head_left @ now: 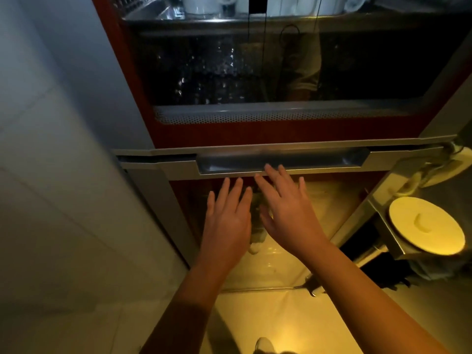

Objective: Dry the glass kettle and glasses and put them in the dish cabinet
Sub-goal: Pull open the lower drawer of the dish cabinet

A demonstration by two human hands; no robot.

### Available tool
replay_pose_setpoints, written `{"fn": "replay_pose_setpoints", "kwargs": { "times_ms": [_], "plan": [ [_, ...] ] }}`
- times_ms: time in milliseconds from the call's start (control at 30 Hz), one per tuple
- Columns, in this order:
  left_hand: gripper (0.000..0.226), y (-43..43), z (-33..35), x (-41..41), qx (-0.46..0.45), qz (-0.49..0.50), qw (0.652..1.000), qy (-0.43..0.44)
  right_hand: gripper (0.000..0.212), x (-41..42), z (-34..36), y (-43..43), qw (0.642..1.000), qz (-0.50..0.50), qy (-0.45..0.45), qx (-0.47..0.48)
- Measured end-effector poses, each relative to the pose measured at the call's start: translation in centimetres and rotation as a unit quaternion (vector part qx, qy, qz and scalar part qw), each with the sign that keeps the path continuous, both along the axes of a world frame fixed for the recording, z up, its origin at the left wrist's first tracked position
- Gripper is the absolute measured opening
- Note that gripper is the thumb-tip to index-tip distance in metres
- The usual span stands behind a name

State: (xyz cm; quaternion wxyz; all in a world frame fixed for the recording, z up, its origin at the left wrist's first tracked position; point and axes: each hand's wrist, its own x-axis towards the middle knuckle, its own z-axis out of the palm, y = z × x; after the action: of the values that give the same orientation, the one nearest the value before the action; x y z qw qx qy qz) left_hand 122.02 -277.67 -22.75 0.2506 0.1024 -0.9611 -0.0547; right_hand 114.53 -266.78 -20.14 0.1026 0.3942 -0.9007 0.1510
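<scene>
Both of our hands are up at the dish cabinet [255,134], and they carry nothing. The left hand [227,221] hovers flat just below the handle recess [281,159], fingers straight and lightly spread. The right hand [288,213] is higher, fingers [272,172] fanned out, with the tips at the recess's lower lip. Behind the dark glass door [357,72] we catch glints that look like glasses [219,65] on the shelf, with white cups [204,3] on the one above. We cannot find the glass kettle anywhere. To us this reads as the cabinet step, with hands on the door. Next, the fingers need to hook into that recess and move the door squarely. We can't tell from here whether that means pulling or pushing.
</scene>
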Motion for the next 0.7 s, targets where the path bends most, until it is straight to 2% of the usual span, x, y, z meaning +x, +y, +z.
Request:
{"fn": "replay_pose_setpoints", "kwargs": {
  "times_ms": [133, 300, 500, 700],
  "plan": [
    [0.045, -0.6, 1.0, -0.3, -0.018, -0.006, 0.999, 0.027, 0.060, -0.7, 0.1, -0.7, 1.000, -0.019, 0.022, -0.009],
    [0.038, -0.8, -0.3, 1.4, -0.027, 0.016, 0.999, 0.020, 0.063, -0.6, -0.3, -2.2, 0.999, -0.015, 0.027, 0.020],
    [0.056, -0.6, 0.1, 2.9, -0.036, 0.063, 0.997, -0.007, 0.062, 0.5, -0.3, -4.4, 0.999, -0.010, 0.025, 0.047],
    [0.059, 0.9, 0.7, 4.3, -0.024, 0.068, 0.997, -0.005, 0.067, 0.7, 0.0, -4.0, 0.998, 0.001, 0.011, 0.063]
  ]
}}
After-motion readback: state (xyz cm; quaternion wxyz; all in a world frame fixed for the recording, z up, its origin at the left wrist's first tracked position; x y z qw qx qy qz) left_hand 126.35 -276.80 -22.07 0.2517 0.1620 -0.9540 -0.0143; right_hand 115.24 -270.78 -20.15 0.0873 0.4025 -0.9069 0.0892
